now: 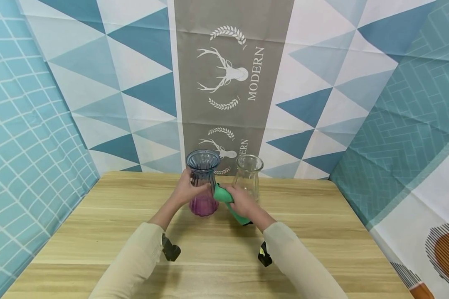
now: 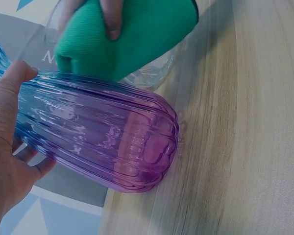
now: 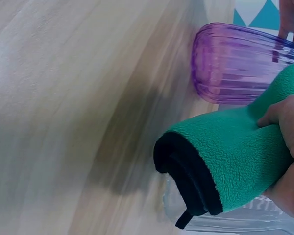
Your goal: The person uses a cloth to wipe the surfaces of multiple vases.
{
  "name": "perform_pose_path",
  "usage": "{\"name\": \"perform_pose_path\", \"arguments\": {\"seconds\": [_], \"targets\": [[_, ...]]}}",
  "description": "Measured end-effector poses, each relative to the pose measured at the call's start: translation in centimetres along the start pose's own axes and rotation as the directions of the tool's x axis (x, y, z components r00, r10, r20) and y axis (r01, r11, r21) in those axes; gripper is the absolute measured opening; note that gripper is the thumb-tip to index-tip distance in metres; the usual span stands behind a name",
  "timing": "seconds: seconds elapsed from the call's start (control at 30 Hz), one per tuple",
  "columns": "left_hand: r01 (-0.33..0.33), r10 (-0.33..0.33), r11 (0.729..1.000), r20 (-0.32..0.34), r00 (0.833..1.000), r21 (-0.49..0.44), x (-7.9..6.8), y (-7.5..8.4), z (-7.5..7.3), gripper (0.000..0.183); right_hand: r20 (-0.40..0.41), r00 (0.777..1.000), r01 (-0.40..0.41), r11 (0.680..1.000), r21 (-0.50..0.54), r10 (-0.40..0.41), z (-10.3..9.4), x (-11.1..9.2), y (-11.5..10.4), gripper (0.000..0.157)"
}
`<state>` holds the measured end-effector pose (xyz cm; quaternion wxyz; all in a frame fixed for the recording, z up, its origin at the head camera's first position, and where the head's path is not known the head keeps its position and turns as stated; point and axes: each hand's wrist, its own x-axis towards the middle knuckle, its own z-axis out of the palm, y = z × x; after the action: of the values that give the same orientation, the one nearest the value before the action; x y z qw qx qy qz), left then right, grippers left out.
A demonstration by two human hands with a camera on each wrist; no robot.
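Observation:
A ribbed glass vase [image 1: 203, 203], blue at the flared rim and purple at the base, is held around its upper body by my left hand [image 1: 187, 189]. The left wrist view shows thumb and fingers on opposite sides of the vase [image 2: 103, 132]. My right hand [image 1: 243, 201] grips a folded green cloth [image 1: 222, 194] with a black edge, and the cloth is against or very near the coloured vase's side. In the right wrist view the cloth [image 3: 225, 152] hangs bunched from the fingers. Behind the right hand stands a clear glass vase [image 1: 250, 164], partly hidden.
The wooden table [image 1: 217, 270] extends toward me and to both sides. At its back edge rises a patterned wall covering [image 1: 228, 112] with deer heads and triangles. Blue tiled sheeting [image 1: 22, 137] borders the left, teal sheeting [image 1: 404, 137] the right.

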<state>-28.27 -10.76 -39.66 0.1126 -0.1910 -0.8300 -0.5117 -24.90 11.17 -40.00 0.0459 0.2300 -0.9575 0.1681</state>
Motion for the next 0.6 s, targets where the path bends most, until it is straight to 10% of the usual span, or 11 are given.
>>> {"name": "perform_pose_path", "arguments": {"seconds": [0.3,0.6], "targets": [[0.005,-0.004,1.0,0.019,1.0,-0.029,0.2,0.1,0.0,0.067,0.118,0.992,0.058,0.99,-0.127,-0.043,1.2,-0.4,0.7,0.06],[0.023,-0.022,1.0,0.023,0.999,-0.02,0.2,0.2,-0.1,0.072,0.133,0.99,0.039,0.999,0.015,-0.041,1.3,-0.6,1.4,0.061]]}}
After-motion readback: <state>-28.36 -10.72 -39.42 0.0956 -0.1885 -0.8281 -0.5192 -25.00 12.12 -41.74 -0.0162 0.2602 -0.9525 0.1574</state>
